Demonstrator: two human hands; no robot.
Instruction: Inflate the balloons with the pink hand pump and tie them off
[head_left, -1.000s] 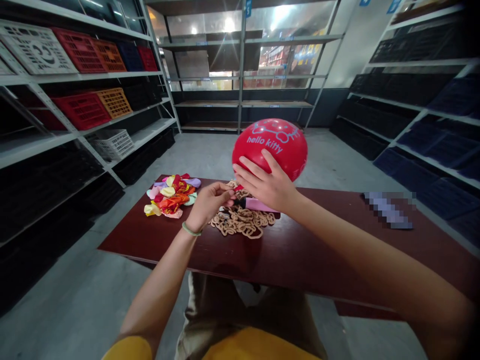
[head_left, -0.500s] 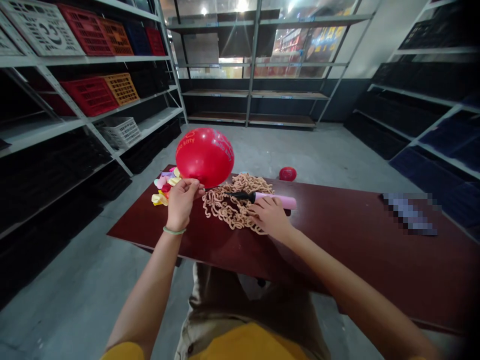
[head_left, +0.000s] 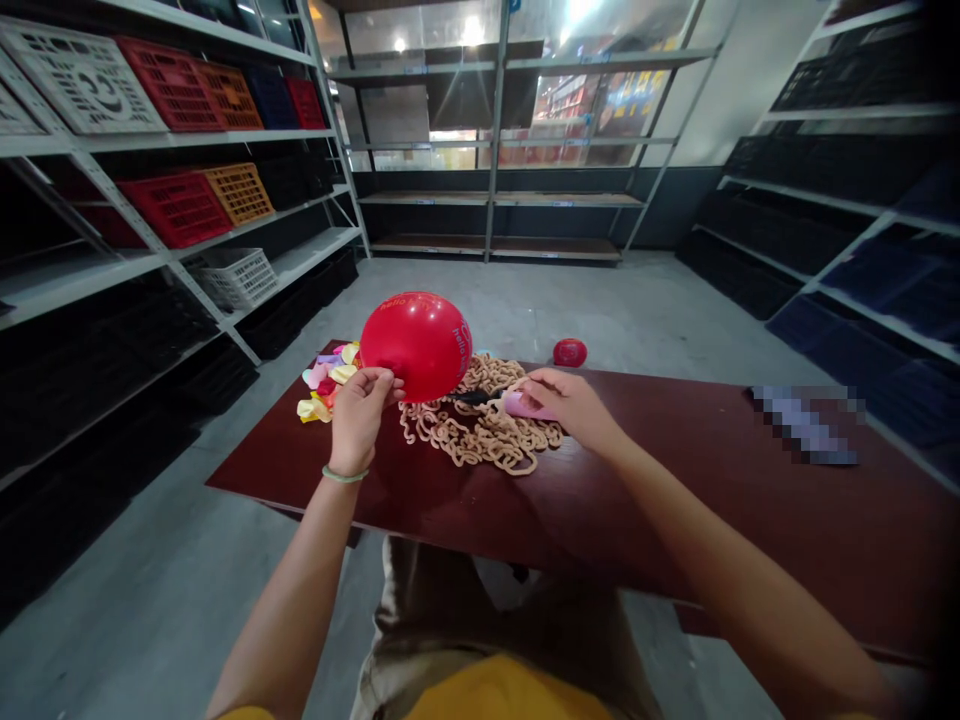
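My left hand pinches the neck of an inflated red balloon printed with white letters and holds it above the dark red table. My right hand is raised just over a heap of tan loops, its fingers pinched together beside the pink hand pump with a black nozzle. What the pinched fingers hold is too small to make out. A pile of flat, uninflated balloons in mixed colours lies on the table's far left corner, behind my left hand.
A second small red balloon rests on the grey floor beyond the table. Metal shelves with red, orange and white crates stand at the left, dark crates fill shelves at the right, and a blurred object lies at the table's right.
The balloon came off the pump and moved left in my left hand's pinch. My right hand left the balloon, dipped to the tan loops, and has now lifted with fingers pinched.
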